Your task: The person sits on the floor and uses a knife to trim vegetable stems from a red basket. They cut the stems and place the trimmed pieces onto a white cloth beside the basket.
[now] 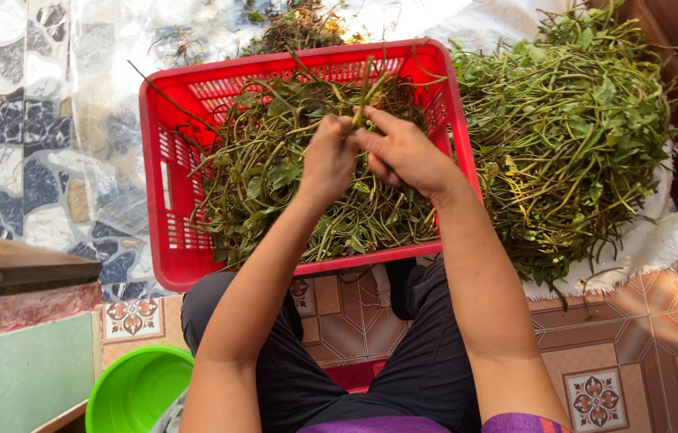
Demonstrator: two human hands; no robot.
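Observation:
A red slotted plastic basket sits on the floor before my knees, filled with leafy green vine stems. Over its middle, my left hand and my right hand meet, both pinching the same thin green stem that rises between the fingers. The stem's lower end is hidden behind my hands.
A big heap of the same green stems lies on a white cloth to the right of the basket. A bright green bowl stands at the lower left beside a tiled ledge. Clear plastic sheeting covers the patterned floor behind.

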